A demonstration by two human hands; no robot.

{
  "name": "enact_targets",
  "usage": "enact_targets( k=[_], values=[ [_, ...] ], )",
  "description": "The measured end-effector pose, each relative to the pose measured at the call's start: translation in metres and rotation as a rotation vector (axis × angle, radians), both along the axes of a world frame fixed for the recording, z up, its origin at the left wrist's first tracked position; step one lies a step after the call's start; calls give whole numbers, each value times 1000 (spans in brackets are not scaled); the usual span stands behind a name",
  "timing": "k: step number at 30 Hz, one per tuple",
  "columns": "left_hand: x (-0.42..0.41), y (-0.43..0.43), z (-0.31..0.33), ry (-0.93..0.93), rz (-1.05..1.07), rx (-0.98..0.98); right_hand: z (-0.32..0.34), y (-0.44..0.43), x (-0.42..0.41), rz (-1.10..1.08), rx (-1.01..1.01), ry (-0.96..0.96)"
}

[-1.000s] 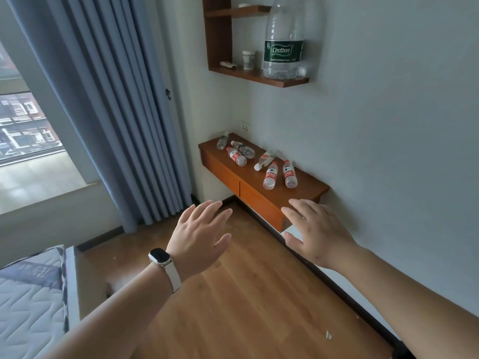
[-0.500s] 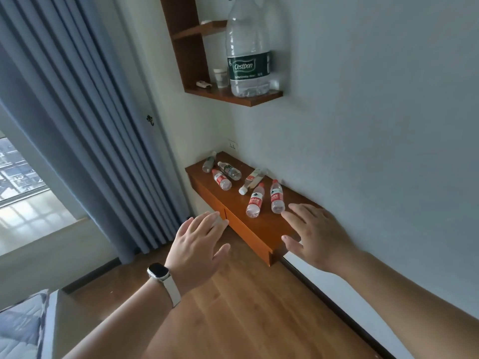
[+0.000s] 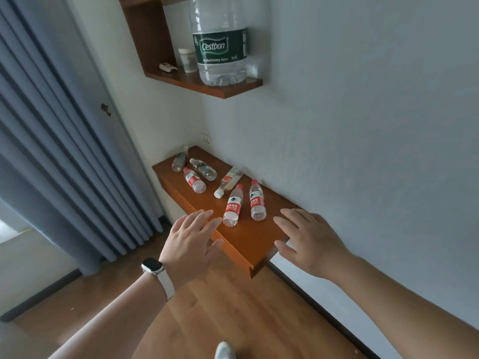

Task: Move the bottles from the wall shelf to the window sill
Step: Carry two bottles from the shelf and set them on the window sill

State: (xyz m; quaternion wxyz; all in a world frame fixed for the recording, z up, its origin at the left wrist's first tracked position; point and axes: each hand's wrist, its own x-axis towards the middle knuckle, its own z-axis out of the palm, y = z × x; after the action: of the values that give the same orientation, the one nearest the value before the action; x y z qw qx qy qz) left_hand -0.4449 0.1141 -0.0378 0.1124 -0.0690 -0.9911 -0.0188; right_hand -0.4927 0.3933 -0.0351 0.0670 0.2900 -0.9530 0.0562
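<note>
Head view: six small bottles (image 3: 232, 207) lying on wall shelf (image 3: 248, 237), left hand (image 3: 190, 244) and right hand (image 3: 309, 240) both spread, empty

At your twelve o'clock, the big bottle (image 3: 220, 42) has a green label reading "Cestbon"; the red-label bottles' (image 3: 232, 206) characters are probably too blurred to read.

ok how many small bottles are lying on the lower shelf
6, all lying down: two red-label ones nearest the hands, a pale one behind, three at the far end.
</note>
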Motion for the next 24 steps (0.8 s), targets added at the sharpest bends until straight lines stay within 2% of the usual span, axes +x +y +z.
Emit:
enact_targets(
  k=[11,18,24],
  values=[
    [-162,-58,-47,-183,-78,64,-34,-68,-119,-148,105,-150],
    [-229,-103,-87,-329,-79,104,-50,-126,-173,-203,117,-191],
    [-262,-110,-114,-430,-65,155,-66,-141,-212,-202,145,-264]
  ],
)
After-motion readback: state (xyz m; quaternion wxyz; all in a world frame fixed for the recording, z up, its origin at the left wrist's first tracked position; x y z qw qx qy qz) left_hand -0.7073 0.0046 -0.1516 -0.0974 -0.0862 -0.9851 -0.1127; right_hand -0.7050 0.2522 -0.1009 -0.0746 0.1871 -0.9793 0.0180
